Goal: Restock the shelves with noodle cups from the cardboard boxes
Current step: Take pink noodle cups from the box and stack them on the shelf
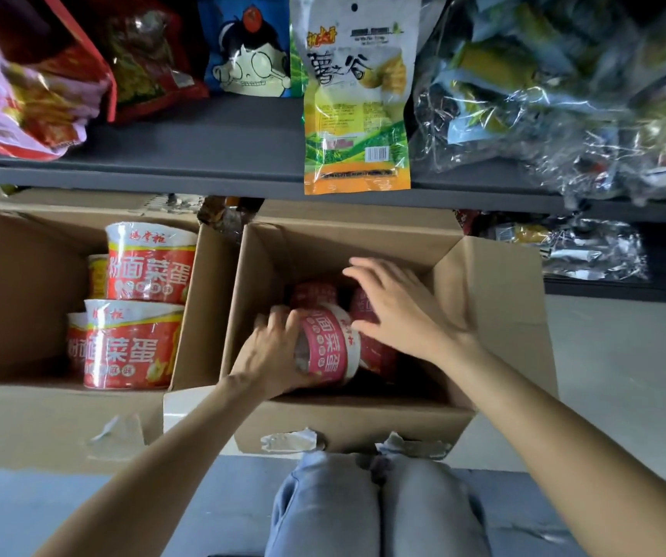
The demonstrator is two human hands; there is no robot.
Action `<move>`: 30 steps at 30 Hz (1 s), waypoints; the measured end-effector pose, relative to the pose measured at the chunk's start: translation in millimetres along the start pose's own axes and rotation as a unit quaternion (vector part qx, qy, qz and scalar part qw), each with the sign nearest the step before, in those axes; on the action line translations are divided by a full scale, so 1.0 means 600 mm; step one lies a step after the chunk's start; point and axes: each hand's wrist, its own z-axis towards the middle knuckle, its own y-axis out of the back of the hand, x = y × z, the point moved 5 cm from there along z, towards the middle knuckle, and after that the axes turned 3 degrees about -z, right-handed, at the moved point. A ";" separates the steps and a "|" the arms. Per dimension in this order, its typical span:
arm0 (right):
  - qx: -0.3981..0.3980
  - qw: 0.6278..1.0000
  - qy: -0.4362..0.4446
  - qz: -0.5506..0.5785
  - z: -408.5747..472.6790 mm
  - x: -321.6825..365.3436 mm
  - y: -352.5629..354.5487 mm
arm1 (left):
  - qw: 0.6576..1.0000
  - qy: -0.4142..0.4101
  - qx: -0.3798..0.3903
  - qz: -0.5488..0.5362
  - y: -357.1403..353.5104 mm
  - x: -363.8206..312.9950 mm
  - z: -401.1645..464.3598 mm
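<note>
We reach into a box for a noodle cup.

On the left we see an open cardboard box with red noodle cups standing up inside it, some stacked on top of others. Next to it sits a second open box, right in front of our knees. Our left hand is down in this box with its fingers curled round the end of one noodle cup that lies on its side. More red cups lie under and behind it. Our right hand has flat, spread fingers, and its fingertips touch the same cup from the other side. Above both boxes is a dark shelf with snack bags on it.
</note>
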 end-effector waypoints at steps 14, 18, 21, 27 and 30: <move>0.292 0.944 -0.110 0.109 0.033 -0.090 -0.230 | 0.981 -0.034 -0.180 -0.056 0.067 0.004 -0.002; 0.336 0.924 -0.117 0.140 0.046 -0.096 -0.292 | 0.980 -0.036 -0.194 -0.039 0.061 0.004 0.012; 0.333 0.924 -0.118 0.149 0.041 -0.099 -0.286 | 0.980 -0.029 -0.192 -0.037 0.062 0.003 0.021; 0.212 0.951 -0.179 0.134 -0.005 -0.061 -0.179 | 0.966 -0.007 -0.225 -0.124 0.101 -0.003 0.006; 0.121 0.967 -0.201 0.099 -0.048 -0.041 -0.073 | 0.941 0.025 -0.268 -0.203 0.148 -0.008 -0.036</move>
